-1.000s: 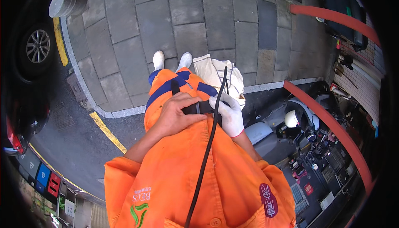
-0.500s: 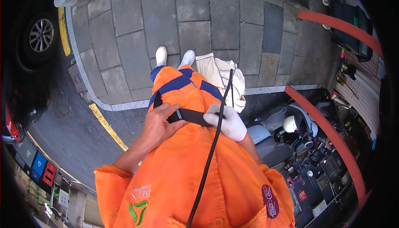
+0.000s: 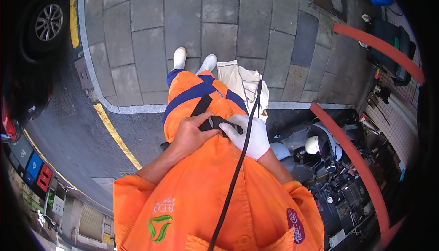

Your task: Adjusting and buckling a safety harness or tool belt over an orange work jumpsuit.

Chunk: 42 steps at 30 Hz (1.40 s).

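A black webbing belt [image 3: 200, 106] crosses the front of my orange work clothes [image 3: 206, 178] at the waist. My bare left hand [image 3: 188, 135] pinches it near a small metal buckle [image 3: 211, 122]. In a white glove, my right hand [image 3: 255, 136] grips the belt just to the right, with a folded loop of it by the thumb. Both hands are close together. One stretch of belt slants up and away from the left hand over the orange trousers. A thin black cord [image 3: 232, 178] hangs in front of my chest and passes across the gloved hand.
A cream cloth [image 3: 235, 79] lies beside my white boots [image 3: 208, 63] on grey paving [image 3: 183, 17]. Parked motorbikes [image 3: 320, 155] and red rails [image 3: 354, 152] are at the right. At the left stands a dark car [image 3: 32, 40] beyond the kerb [image 3: 146, 107].
My hands have drawn closer together at the waist. The belt, stretched flat between them before, is now bunched and looped, with a length slanting away. The view has shifted slightly.
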Motion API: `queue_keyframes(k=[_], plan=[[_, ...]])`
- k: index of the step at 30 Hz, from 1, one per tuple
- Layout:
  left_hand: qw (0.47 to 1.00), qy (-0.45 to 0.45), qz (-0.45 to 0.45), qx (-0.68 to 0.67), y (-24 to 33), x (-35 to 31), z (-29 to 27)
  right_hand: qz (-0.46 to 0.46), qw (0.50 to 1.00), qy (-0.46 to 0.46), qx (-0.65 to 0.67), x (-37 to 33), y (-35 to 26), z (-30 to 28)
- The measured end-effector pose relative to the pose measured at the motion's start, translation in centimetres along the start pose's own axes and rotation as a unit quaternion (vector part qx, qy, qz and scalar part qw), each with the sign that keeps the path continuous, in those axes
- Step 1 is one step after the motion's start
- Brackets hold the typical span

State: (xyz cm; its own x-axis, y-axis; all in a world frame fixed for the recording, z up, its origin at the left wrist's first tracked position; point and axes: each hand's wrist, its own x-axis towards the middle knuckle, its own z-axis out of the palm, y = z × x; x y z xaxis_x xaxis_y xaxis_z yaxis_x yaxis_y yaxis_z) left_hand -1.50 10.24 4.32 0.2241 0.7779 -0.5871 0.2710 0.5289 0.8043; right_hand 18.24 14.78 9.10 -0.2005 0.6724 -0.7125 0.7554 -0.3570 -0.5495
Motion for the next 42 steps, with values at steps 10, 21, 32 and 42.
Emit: queue_keyframes(k=[10, 21, 32, 42], plan=[[0.999, -0.023, 0.016, 0.039, 0.4, 0.5, -0.9, -0.099, 0.995, 0.004, -0.023, 0.3, -0.1, 0.6], [0.997, -0.032, 0.004, 0.075, 1.4, 0.9, -1.9, -0.105, 0.992, -0.010, 0.064, 0.0, -1.2, 0.3], [0.996, 0.012, 0.023, 0.083, 0.9, 0.0, -2.2, 0.009, 0.987, -0.145, 0.071, 1.2, -1.7, -0.3], [0.986, 0.016, 0.089, 0.140, 0.0, -1.3, -2.7, 0.095, 0.923, -0.258, 0.270, 0.2, -1.9, -0.4]])
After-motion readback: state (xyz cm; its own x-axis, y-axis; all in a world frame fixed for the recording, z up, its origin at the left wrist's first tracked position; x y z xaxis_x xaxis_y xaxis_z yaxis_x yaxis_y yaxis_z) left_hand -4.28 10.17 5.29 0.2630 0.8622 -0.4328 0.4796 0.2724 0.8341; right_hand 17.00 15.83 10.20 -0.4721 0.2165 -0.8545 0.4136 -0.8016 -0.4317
